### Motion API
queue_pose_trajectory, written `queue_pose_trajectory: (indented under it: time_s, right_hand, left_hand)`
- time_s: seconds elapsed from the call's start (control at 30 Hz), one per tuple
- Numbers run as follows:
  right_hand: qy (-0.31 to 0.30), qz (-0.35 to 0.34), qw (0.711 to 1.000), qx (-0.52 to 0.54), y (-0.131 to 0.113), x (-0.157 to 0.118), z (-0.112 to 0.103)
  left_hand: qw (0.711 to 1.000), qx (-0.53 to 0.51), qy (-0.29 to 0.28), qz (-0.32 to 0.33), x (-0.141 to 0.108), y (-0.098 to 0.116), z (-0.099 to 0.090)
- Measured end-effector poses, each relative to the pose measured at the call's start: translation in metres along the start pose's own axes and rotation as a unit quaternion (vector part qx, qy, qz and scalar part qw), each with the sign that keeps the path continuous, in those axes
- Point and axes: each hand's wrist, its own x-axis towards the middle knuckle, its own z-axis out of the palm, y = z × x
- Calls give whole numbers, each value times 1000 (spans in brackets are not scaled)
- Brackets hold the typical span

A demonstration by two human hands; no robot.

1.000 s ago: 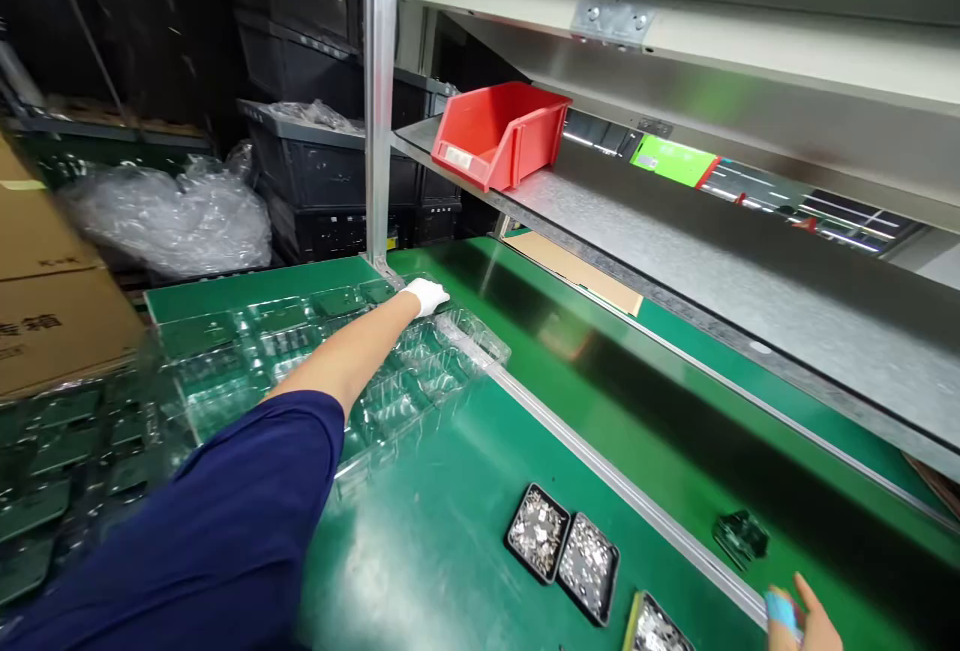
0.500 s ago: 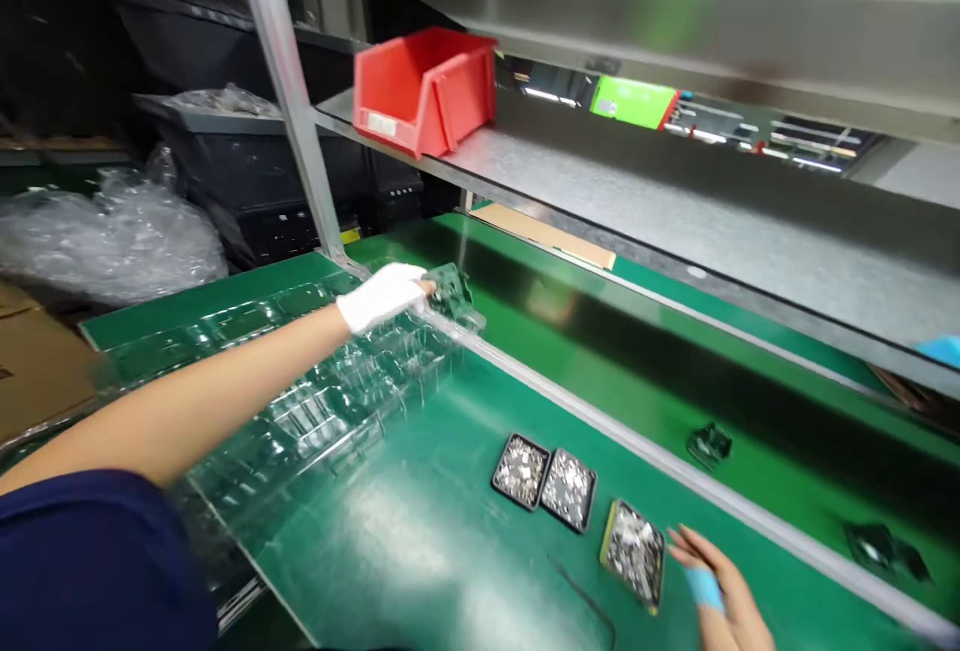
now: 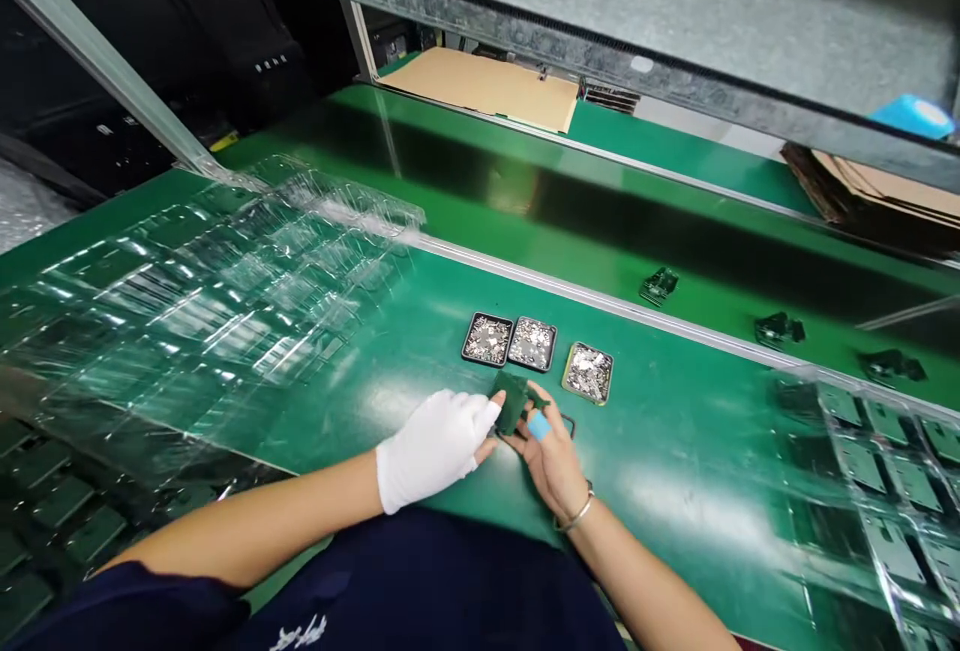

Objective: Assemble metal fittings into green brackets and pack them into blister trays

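Observation:
My left hand [image 3: 442,439], in a white glove with bare fingertips, is closed on a flat dark green part [image 3: 511,403]. Blue tape wraps a finger of my right hand [image 3: 551,451], which grips the same part from the other side. Both hands are low over the bench in front of my body. Just beyond them lie two small square trays of shiny metal pieces, a left one [image 3: 487,339] and a middle one [image 3: 533,344] touching it. A third such tray [image 3: 589,373], yellow-edged, stands to their right. Behind my right hand a thin dark tool [image 3: 568,424] is partly hidden.
Clear plastic blister trays [image 3: 225,296] cover the left of the bench. More blister trays [image 3: 885,461] holding flat parts stand at right. A metal rail [image 3: 525,276] borders a green belt carrying several dark parts, one of them a small assembly [image 3: 660,285]. A metal shelf [image 3: 480,21] overhangs.
My left hand has come back from above the left blister trays with the dark part. My right hand has moved left from beside the yellow-edged tray and meets it. The view has turned right and downward.

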Motion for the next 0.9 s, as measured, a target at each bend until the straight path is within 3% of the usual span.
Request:
queue_pose_trajectory:
  time_s: [0.07,0.1,0.17,0.27,0.3,0.37,0.53,0.63,0.9]
  right_hand:
    - [15,-77,984,-158,-15,3,-15]
    - [14,-124,958,-258,-22,4,-20]
    - [-14,-212,868,-450,-36,5,-23]
    - [-82,-268,720,-635,-42,3,-14]
    - [-99,-269,687,-668,-42,2,-10]
    - [-124,-266,651,-700,-38,1,-5]
    - [-123,-279,661,-686,-38,0,-8]
    - [-107,-291,669,-675,-42,2,-12]
    - [-70,-334,696,-632,-48,7,-22]
  left_hand:
    - [997,-58,-4,-41,10,-15,1]
    - [995,-72,-7,-75,18,-24,1]
    - [988,-52,-24,-143,40,-45,4]
    - [990,-28,-56,-129,75,-67,14]
    - [991,-26,-61,-118,84,-70,19]
    - [992,-22,-67,-105,96,-73,28]
    - [992,-26,-71,-103,104,-72,47]
    - [990,-47,-63,-113,104,-72,49]
    - [969,-185,13,-161,77,-76,15]
